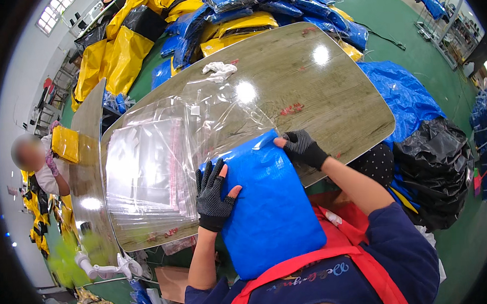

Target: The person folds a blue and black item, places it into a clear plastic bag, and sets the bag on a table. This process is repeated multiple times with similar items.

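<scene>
I see the blue bundle (274,216) at six o'clock, partly over the counter (334,92). The right hand (301,148) pinches its one-o'clock corner; the left hand (215,197), spread, rests at its ten-o'clock side. Stacked clear bags (145,162), seemingly empty, lie at nine o'clock; at twelve, clear packages (246,24) contain yellow and blue sheeting.

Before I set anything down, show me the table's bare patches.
Bare table stretches from the white cloth to the right edge, beyond the right hand. Clear bags crowd the left; the blue packet, the near edge.
</scene>
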`<state>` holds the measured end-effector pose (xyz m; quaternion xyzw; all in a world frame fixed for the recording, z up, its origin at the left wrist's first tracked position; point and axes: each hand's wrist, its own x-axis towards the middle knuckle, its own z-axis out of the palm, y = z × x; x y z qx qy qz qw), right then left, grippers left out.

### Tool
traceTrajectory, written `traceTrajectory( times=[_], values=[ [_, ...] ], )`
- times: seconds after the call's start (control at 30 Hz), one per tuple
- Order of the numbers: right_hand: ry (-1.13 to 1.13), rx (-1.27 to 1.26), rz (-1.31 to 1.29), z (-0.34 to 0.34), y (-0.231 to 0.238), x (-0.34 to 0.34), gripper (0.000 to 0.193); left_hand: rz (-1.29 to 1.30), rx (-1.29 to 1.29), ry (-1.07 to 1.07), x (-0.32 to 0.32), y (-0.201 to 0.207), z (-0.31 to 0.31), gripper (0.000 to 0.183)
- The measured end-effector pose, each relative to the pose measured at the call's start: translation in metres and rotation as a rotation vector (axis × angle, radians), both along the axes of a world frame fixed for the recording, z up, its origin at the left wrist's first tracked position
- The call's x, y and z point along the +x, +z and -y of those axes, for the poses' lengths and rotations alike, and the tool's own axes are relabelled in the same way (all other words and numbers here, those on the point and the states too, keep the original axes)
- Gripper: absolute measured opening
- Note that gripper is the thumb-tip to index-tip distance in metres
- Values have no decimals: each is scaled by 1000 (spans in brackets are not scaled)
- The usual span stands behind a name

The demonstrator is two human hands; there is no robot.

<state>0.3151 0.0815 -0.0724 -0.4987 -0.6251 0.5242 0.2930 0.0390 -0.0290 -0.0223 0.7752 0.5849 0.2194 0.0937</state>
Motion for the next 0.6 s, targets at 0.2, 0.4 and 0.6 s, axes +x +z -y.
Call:
traceTrajectory(
  times=[0.2, 0.4, 0.6],
  values=[
    [228, 442, 509, 81, 0, 21, 37, 13, 40, 78, -1, -2, 8, 60],
    [-28, -37, 308, -4, 31, 25, 45, 129, 79, 119, 15, -13, 14, 44],
    [73, -259, -511, 63, 30, -26, 79, 978, 206, 618, -31, -41, 13, 63]
  ],
)
